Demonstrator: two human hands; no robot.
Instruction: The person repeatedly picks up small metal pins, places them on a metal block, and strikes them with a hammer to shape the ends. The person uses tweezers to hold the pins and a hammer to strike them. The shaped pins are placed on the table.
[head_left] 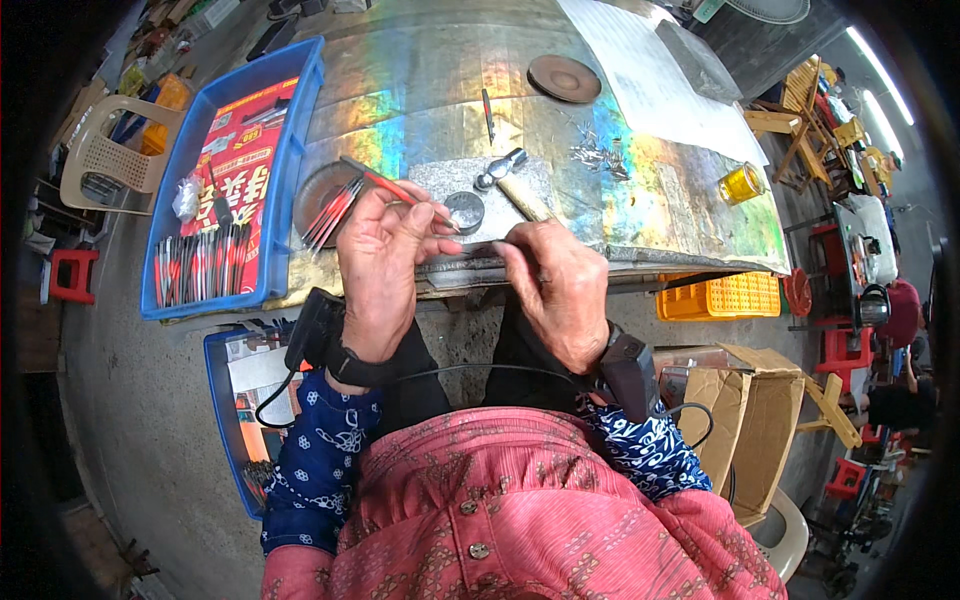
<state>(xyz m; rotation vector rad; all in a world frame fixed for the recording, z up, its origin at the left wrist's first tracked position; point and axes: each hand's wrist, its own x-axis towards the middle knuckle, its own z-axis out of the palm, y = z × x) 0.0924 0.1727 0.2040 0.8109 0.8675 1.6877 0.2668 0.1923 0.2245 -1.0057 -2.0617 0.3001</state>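
A thin red-handled tool [400, 190] is pinched between the thumb and fingers of the left hand [385, 265], just left of the frame's centre, its tip slanting down to the right toward a small round metal piece [465, 211]. The fingers of the right hand [560, 290] are closed down on a dark strip [470, 262] lying along the near edge of the table [420, 90]. Just above the hands, a small hammer [505, 175] is seen on a grey slab [445, 180]. A bundle of red tools [330, 212] lies to the left of the left hand. Further left, a blue tray [290, 130] holds more of them. A yellow jar [741, 183] stands at the right.
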